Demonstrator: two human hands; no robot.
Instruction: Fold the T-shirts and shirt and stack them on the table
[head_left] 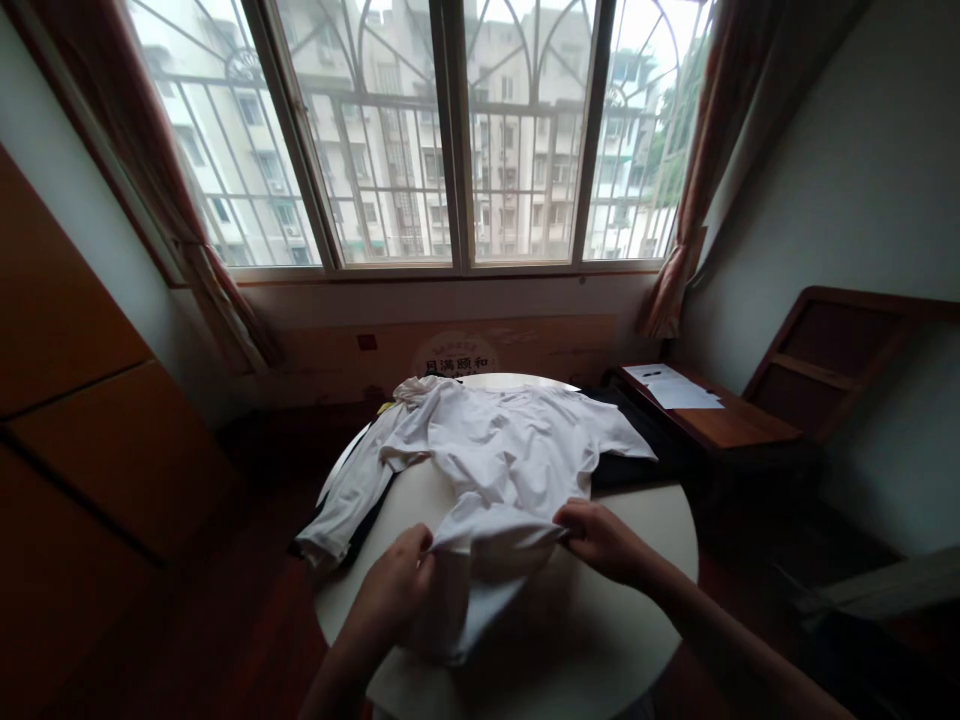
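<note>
A white T-shirt (517, 450) lies spread over a round white table (652, 560), its sleeves at the far side and its hem toward me. My left hand (401, 575) grips the near left part of the shirt, fingers closed on the cloth. On the other side, my right hand (592, 535) pinches the near right part. Between the two hands the fabric is lifted and sags in folds, and one flap hangs down toward the table's near part. Wrinkles run across the shirt's middle.
Off-white long-sleeved clothing (360, 485) lies along the table's left edge over something dark. Dark cloth (626, 470) rests under the right sleeve. A wooden chair (795, 370) and a wooden surface with white papers (679, 388) stand right. Ahead is a barred window (517, 190).
</note>
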